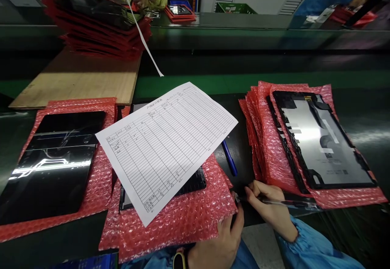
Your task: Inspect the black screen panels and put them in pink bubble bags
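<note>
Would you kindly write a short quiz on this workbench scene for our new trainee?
1. Multiple choice: what is printed on the white sheet?
A) a photograph
B) a ruled grid
C) a map

2. True or false: the blue pen lies on top of the white sheet.

3. Short answer: which has a watch at its wrist, the left hand or the right hand?

Key
1. B, a ruled grid.
2. False; the blue pen lies by the sheet's lower right edge.
3. The left hand.
</note>
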### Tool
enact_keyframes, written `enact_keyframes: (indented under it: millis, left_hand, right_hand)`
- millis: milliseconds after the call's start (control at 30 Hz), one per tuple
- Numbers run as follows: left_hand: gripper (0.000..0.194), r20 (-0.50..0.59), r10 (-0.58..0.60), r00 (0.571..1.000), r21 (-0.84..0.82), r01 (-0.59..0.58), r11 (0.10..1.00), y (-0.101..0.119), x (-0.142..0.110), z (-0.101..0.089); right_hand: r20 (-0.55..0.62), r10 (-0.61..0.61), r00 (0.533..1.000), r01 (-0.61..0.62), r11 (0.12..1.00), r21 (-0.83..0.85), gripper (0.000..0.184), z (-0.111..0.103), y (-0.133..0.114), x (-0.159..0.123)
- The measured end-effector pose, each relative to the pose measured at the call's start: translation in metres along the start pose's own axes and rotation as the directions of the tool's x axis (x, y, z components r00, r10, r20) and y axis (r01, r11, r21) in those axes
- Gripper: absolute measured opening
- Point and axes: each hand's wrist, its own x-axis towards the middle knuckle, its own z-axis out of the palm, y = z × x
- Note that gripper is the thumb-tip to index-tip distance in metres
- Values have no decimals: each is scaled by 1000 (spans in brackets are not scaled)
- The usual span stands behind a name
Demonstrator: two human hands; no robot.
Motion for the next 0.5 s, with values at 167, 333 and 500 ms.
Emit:
enact_keyframes:
  millis: [167,333,500]
  left_hand:
    - [43,7,-6,1000,6,6,1000,1,-1,1]
    - [45,-2,-1,1000,8,1,1000,0,-1,1]
    - [45,3,17,1000,-3,-17,1000,-2,0,-1]
  right_hand:
    - [4,4,1000,-4,1000,1,41,0,-1,1]
    - [-6,34,999,-34,999,-1,40,1,-3,0]
    - [-12,52,999,-52,999,0,42,1,-2,1]
